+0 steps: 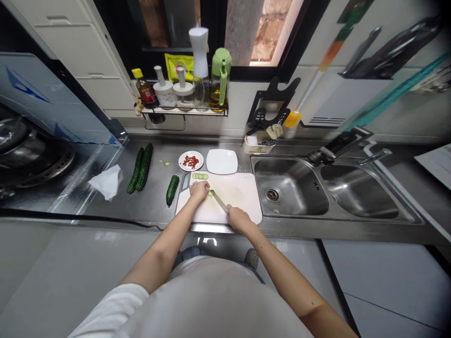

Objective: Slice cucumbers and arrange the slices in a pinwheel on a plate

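My right hand (238,218) is wrapped round the handle of a knife (220,202), whose blade points up and left over the white cutting board (243,192). At the blade's tip lies a pale green cucumber slice (211,193). My left hand (199,190) rests on the board just left of it, fingers bent together; what they hold, if anything, is hidden. A row of cucumber slices (200,176) lies at the board's top left. Beside the board's left edge is a cut cucumber piece (172,190).
Behind the board stand a plate of red pieces (191,161) and a white square plate (221,161). Two whole cucumbers (140,169) and a white cloth or tissue (106,182) lie left. A double sink (291,188) is right; a condiment rack (183,111) hangs above.
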The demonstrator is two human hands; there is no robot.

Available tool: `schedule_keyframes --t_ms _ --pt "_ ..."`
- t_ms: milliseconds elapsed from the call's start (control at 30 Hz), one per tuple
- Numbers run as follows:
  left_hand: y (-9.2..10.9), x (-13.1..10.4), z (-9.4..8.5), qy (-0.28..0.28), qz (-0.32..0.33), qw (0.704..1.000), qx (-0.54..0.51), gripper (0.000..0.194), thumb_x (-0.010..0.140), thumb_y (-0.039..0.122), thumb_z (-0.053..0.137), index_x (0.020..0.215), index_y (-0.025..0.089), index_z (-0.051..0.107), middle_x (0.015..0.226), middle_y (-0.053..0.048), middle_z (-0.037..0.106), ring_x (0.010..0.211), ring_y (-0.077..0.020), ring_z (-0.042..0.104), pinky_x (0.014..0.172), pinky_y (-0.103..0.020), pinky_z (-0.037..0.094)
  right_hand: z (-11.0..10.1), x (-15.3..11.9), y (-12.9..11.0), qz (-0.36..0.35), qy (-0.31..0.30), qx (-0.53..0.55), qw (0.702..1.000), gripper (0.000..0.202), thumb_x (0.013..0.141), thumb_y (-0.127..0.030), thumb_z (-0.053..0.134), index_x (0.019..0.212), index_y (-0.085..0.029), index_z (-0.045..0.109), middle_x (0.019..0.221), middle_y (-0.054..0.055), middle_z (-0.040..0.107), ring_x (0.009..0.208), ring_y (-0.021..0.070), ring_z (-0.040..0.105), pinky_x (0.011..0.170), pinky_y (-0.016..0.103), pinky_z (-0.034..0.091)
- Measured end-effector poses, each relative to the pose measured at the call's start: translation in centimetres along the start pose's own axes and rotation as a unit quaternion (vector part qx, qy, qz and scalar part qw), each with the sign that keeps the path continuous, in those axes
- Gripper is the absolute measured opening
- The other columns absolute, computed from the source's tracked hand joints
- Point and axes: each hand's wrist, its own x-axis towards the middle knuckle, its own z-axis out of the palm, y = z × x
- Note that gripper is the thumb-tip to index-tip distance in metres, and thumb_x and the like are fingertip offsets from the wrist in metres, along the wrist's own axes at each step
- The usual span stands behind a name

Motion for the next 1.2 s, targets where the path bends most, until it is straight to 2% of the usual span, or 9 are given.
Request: schedule_keyframes --t_ms 800,1200 --pt "0.0 0.2 -0.1 -0.009 -0.012 1.0 0.003 0.017 0.081 0.029 0.059 0.095 0.03 0.069 0.102 -0.002 0.072 0.108 -0.022 0.057 0.095 -0.037 0.036 0.1 0.9 -0.1 -0.001 -0.007 -0.012 1.0 0.033 0.091 -0.015 0.034 0.119 -0.014 0.052 0.106 0.018 0.067 0.1 0.0264 0.065 0.075 0.033 0.046" --pt "0.3 0.0 -0.4 -0.007 -0.012 1.0 0.011 0.017 0.082 0.028 0.058 0.094 0.031 0.069 0.104 -0.002 0.072 0.112 -0.0238 0.057 0.095 -0.038 0.035 -1.8 1.2 -0.2 -0.01 -0.036 -0.052 0.998 0.036 0.089 -0.011 0.035 0.121 -0.014 0.052 0.11 0.019 0.066 0.104 0.0269 0.064 0.076 0.033 0.046"
